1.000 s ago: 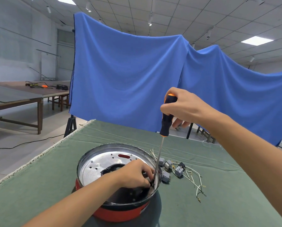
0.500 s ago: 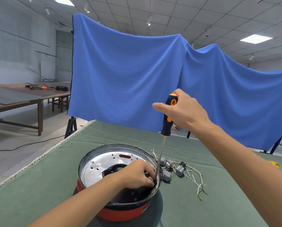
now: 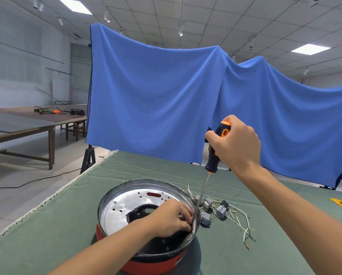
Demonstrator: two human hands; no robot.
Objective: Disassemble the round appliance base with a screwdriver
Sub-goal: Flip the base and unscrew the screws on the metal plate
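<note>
Unscrewing step: right hand (image 3: 238, 143) grasping screwdriver (image 3: 215, 151), tip at 3 o'clock inside round appliance base (image 3: 146, 261); left hand (image 3: 169, 218) pinching there, object unseen; next, turning needed.

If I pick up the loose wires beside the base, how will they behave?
The wires look thin and bent, so probably light and floppy. Grey connectors hang on them, so they would likely dangle and tangle together.
</note>
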